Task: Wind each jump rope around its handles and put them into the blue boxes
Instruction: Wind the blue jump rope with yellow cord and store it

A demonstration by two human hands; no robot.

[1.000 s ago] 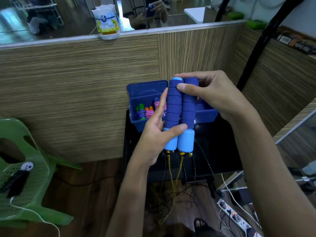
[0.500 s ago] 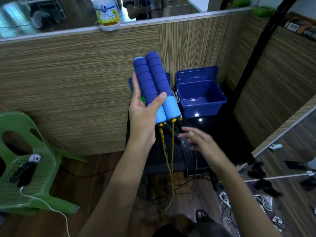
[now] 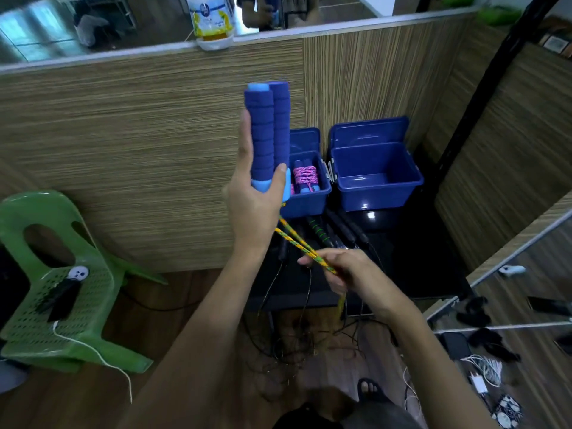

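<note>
Now the left hand (image 3: 250, 209) is wrapped around a pair of jump rope handles (image 3: 268, 134), held side by side and touching, raised in front of the wood-grain partition (image 3: 139, 150). They're ribbed dark blue foam with light blue plastic caps at both ends. Their long axis runs close to vertical, tops pointing up and away, cord ends pointing down toward the person. Two strands of yellow cord (image 3: 297, 246) flecked with green come out of the bottom ends and slant down to the right, drawn straight into the right hand (image 3: 343, 270), which is closed on them, pinching both strands together; below that hand the cord drops toward the floor.

Behind the handles, two blue boxes sit side by side on the dark worktop (image 3: 402, 243), lids open. The left box (image 3: 309, 196) holds a blue-handled rope wound in pink cord (image 3: 305, 176); the right box (image 3: 376, 178) shows only its bare floor. More handles, black and green-striped (image 3: 318, 233), lie on the worktop just in front of the boxes.
</note>
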